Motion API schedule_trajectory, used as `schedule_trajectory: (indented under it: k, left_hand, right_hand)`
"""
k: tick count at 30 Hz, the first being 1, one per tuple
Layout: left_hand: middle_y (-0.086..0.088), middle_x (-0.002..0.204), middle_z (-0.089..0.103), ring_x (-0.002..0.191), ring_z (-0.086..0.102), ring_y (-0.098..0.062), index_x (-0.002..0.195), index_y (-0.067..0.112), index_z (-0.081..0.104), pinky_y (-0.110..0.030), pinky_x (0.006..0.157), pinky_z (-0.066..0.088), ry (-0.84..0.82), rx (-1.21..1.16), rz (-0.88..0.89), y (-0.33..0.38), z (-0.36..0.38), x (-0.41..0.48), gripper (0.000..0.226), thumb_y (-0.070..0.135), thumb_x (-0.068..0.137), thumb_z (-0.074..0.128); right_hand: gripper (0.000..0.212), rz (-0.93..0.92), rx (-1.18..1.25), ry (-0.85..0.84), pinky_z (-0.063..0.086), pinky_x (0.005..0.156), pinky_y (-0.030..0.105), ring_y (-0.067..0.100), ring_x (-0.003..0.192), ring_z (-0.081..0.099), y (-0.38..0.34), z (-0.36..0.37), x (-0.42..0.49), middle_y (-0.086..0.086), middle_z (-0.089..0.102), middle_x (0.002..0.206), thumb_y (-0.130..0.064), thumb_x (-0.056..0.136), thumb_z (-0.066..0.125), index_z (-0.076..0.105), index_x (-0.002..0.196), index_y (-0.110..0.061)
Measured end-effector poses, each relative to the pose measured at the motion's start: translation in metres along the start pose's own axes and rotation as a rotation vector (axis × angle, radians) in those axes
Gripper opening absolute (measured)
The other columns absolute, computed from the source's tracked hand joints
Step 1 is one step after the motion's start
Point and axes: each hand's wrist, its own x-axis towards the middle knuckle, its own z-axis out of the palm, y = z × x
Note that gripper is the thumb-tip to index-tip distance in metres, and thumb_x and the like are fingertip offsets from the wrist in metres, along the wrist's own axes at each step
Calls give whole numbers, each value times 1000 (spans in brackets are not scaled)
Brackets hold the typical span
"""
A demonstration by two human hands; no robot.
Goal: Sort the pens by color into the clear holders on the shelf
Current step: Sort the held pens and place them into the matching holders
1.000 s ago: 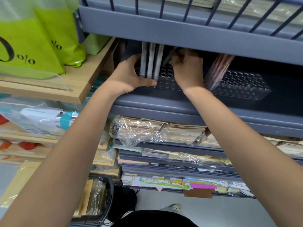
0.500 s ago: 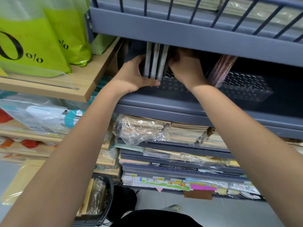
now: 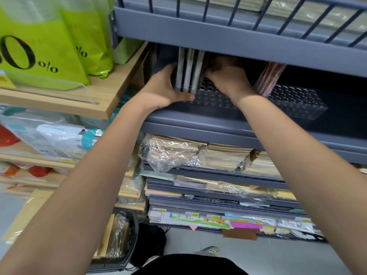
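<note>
Half the right hand (image 3: 226,76) in shadow

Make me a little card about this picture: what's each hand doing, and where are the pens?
left hand: grips end of left holder, thumb on its front
right hand: curled beside white pens; what it holds is hidden
white pens: upright in left holder
pink pens: leaning in right holder

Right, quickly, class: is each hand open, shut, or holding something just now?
Left hand: grips the white pens, thumb on the clear holder.
Right hand: fingers curled, tips hidden; cannot be told.
</note>
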Motion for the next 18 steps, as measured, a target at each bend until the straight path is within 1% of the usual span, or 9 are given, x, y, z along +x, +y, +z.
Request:
schedule_trajectory:
  k: [2, 3, 5, 6, 7, 10, 12, 15, 18]
  left_hand:
    - [4, 146, 54, 132, 50, -13, 153, 21, 34, -30, 112, 36, -31, -40, -21, 0, -1, -4, 103, 43, 69, 89]
    - [5, 148, 52, 133, 49, -12, 154, 22, 32, -33, 115, 35, -51, -71, -41, -1, -2, -7, 103, 45, 70, 87]
    - [4, 154, 46, 139, 45, -13, 155, 21, 29, -37, 118, 34, -57, -146, -92, 1, -4, -18, 105, 53, 69, 80]
    - [3, 156, 43, 142, 42, -14, 156, 20, 29, -37, 119, 32, -20, -173, -119, 3, -4, -26, 104, 56, 71, 77]
    - [2, 157, 43, 142, 41, -14, 156, 19, 32, -36, 119, 32, 41, -191, -138, 6, -5, -36, 99, 56, 74, 74]
    - [4, 135, 63, 125, 57, -11, 139, 21, 54, -37, 111, 44, 218, -288, -106, 16, -5, -74, 68, 53, 81, 68]
    - [7, 114, 72, 109, 67, -11, 121, 25, 65, -37, 98, 54, 239, -420, -18, 23, -6, -105, 43, 47, 83, 66]
    - [-2, 104, 76, 95, 74, -24, 104, 28, 72, -29, 78, 59, 139, -637, 28, 19, 2, -154, 17, 32, 92, 62]
    - [-8, 102, 76, 88, 74, -28, 104, 24, 74, -28, 73, 59, 17, -679, -124, -8, 34, -201, 16, 27, 98, 59]
  right_hand:
    - [29, 4, 20, 19, 36, 51, 12, 5, 64, 51, -2, -5, -7, 0, 60, 89, -34, 92, 54, 61, 119, -24]
    - [31, -3, 34, 45, 40, 57, 15, 6, 68, 53, -2, -8, -12, -1, 62, 92, -35, 93, 54, 61, 121, -26]
    - [31, -11, 85, 113, 46, 82, 18, 11, 92, 62, -1, -13, -25, -2, 69, 104, -33, 93, 57, 63, 122, -23]
    - [30, -2, 142, 136, 47, 91, 21, 12, 100, 64, 0, -15, -32, -2, 70, 107, -30, 91, 60, 65, 120, -21]
    - [29, 11, 224, 149, 49, 95, 24, 12, 102, 65, 0, -17, -41, -2, 71, 106, -26, 90, 62, 67, 117, -18]
    - [19, 9, 442, 181, 51, 83, 17, 3, 91, 67, 5, -30, -78, -8, 72, 95, -18, 88, 65, 71, 107, -16]
    - [13, 5, 469, 210, 53, 83, 21, 3, 91, 69, 12, -42, -112, -10, 74, 91, -23, 87, 64, 73, 97, -25]
    - [15, 32, 555, 212, 57, 76, 24, 10, 92, 71, 32, -53, -175, -5, 76, 92, -27, 92, 60, 73, 98, -22]
    - [13, 239, 617, 185, 58, 75, 23, 13, 91, 72, 80, -45, -238, -2, 76, 93, -22, 94, 61, 74, 96, -20]
